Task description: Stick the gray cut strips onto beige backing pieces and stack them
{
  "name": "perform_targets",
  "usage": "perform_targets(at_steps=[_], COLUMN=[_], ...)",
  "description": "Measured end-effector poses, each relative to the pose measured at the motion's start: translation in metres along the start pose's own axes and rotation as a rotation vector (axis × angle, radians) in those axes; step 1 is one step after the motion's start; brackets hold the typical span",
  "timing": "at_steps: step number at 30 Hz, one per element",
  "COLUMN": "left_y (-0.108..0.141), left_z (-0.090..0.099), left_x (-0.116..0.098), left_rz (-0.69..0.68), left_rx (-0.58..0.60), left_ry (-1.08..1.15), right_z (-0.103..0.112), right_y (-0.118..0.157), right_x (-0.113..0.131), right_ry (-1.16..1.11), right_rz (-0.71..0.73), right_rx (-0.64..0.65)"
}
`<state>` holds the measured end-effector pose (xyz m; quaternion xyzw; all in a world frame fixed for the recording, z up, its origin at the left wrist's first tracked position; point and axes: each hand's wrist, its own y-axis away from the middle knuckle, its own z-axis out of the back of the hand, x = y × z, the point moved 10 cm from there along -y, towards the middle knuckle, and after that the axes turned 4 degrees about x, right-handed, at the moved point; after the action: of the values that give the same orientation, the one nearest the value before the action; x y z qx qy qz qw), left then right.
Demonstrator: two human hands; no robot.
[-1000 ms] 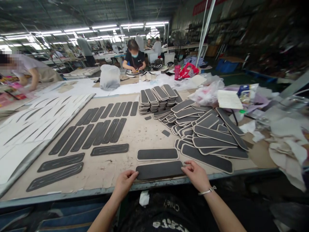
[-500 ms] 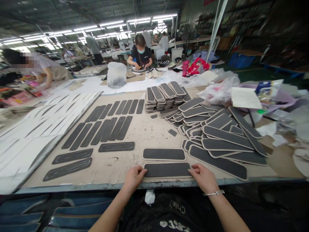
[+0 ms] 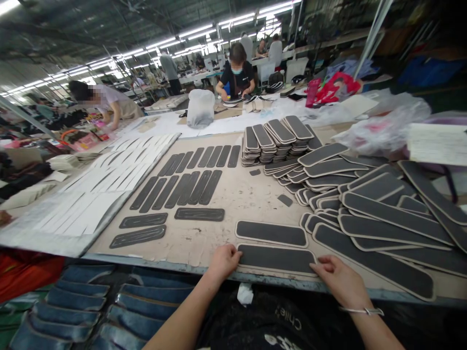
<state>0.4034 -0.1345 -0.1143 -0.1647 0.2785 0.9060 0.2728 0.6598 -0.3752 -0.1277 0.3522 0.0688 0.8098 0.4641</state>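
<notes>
We have: L. hand pinched on, R. hand half-curled at (grip unclear), opp. ends of 1 flat dk.-grey beige-edged strip, 6 o'clock, laid by its twin; glossy unedged dk.-grey strips, 10 o'clock, uncovered; edged heap, 3 o'clock, unaligned.

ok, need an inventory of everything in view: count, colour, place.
Long rounded panels: two, dark grey, pale-rimmed, table's near edge
Matching heaped panels: many, too overlapped to count, right
Matching stacked panels: four visible stacks, behind heap
Rimless glossy strips: over a dozen, dark grey, left of centre
Small flat scraps: two, dark, mid-table
Slit sheets: several, white, left
Denim-like pieces: many, blue, below table
Plastic bags: several, whitish and red, table's far side and right
Co-workers: several, beyond table
Background clutter: uncountable
Left hand: one, near panel's left end
Right hand: one, silver bracelet, same panel's right end
</notes>
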Motion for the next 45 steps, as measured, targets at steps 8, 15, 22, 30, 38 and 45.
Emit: perform_targets(at_steps=[8,15,22,30,38,45], left_y=[-0.004,-0.004,-0.004,-0.005,-0.005,-0.004], left_z=[-0.002,-0.001,-0.002,-0.003,-0.003,-0.001], left_x=[-0.003,-0.006,-0.006,-0.005,-0.006,-0.002], left_rz=[-0.017,-0.03,-0.019,-0.013,-0.011,0.018], left_rx=[0.01,0.008,0.008,0.029,0.037,0.027], left_ry=[-0.06,-0.144,-0.155,-0.143,-0.133,-0.124], right_z=[0.009,0.01,0.007,0.006,0.006,0.007], right_y=[0.008,0.007,0.004,0.005,0.005,0.008], right_x=[0.012,0.013,0.01,0.01,0.013,0.015], right_ry=[-0.052,-0.037,-0.029,-0.042,-0.026,0.009], right_rz=[0.039,0.031,0.032,0.041,0.045,0.049], right_rx=[-0.072,-0.084,-0.06,-0.053,-0.044,-0.035])
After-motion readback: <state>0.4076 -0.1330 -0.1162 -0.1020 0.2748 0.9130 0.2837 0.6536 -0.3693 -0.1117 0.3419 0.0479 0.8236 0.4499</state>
